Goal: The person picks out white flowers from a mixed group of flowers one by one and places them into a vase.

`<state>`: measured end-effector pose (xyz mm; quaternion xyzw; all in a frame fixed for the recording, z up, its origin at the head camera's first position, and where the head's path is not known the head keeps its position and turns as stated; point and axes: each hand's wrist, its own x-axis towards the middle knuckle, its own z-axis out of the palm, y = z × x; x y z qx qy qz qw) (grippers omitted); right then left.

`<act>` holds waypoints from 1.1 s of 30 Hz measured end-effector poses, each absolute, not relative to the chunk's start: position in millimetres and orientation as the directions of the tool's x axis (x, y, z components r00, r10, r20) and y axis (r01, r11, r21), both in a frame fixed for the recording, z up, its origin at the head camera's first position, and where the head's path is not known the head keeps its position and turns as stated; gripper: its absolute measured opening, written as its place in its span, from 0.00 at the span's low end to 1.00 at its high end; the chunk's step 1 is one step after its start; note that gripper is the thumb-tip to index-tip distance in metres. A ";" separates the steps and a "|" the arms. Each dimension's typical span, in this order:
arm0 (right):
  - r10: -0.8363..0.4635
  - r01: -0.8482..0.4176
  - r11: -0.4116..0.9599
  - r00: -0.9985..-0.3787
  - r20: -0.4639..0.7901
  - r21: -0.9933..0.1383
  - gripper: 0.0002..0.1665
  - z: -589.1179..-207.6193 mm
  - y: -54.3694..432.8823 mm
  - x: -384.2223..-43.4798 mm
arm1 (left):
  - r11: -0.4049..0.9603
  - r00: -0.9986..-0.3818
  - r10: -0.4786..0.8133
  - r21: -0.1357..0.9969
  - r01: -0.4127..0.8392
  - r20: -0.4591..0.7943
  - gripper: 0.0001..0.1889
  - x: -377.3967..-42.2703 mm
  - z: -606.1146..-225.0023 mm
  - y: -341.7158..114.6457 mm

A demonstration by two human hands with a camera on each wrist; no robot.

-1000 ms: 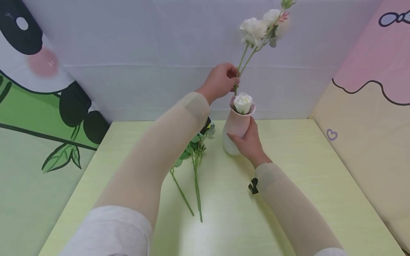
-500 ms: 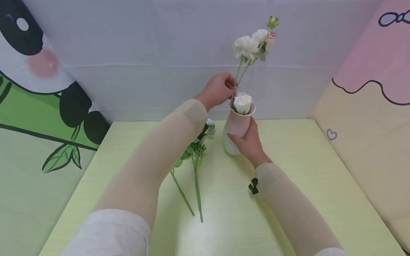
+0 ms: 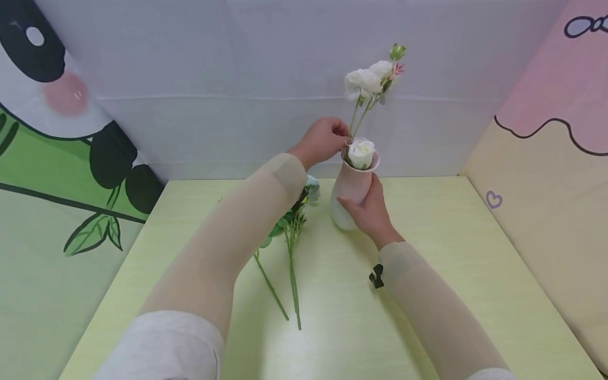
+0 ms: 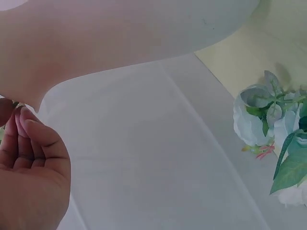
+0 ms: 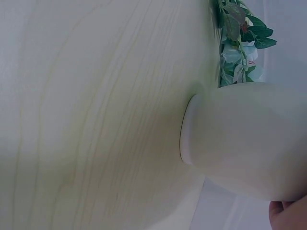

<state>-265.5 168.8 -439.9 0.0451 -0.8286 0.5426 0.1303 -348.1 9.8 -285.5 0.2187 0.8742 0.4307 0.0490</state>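
Observation:
A pale pink-and-white vase stands on the table, tilted slightly in the head view. My right hand grips its side; in the right wrist view the vase's base meets the tabletop and a bit of the hand shows below. A white rose sits in the vase's mouth. With my left hand I pinch the stems of a spray of white flowers at the rim, blooms up. The left wrist view shows the hand's thumb and fingers together at the rim.
Left of the vase, several green stems with leaves and pale blue blooms lie on the table, partly hidden by the left sleeve. A black clip-like piece is at the right sleeve. Cloth walls enclose the table.
My left hand has lowered the white flower spray, so its stems go deeper into the vase and the blooms sit lower. The right hand and vase have stayed in place.

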 end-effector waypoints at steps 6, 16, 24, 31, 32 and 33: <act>0.062 -0.210 0.406 -0.965 0.257 -0.889 0.58 -439.7 168.8 -265.0 | 0.586 -0.903 0.414 0.726 0.360 0.114 0.06 -345.4 -289.9 7.6; 0.052 -0.242 0.388 -0.958 0.283 -0.889 0.59 -442.7 170.9 -268.3 | 0.589 -0.898 0.421 0.714 0.378 0.129 0.07 -346.0 -296.0 -3.0; 0.045 -0.253 0.376 -0.956 0.291 -0.891 0.58 -443.8 171.1 -269.4 | 0.580 -0.906 0.403 0.729 0.362 0.129 0.06 -340.0 -294.0 -13.6; 0.055 -0.239 0.383 -0.958 0.280 -0.892 0.58 -442.2 172.3 -267.8 | 0.579 -0.902 0.417 0.732 0.358 0.112 0.07 -336.8 -287.0 -16.5; 0.053 -0.239 0.383 -0.959 0.279 -0.892 0.58 -441.9 172.1 -267.7 | 0.584 -0.901 0.420 0.727 0.362 0.111 0.07 -336.4 -286.0 -17.2; 0.051 -0.238 0.383 -0.959 0.277 -0.893 0.58 -441.6 171.9 -267.3 | 0.589 -0.898 0.425 0.720 0.367 0.110 0.07 -335.7 -284.9 -17.9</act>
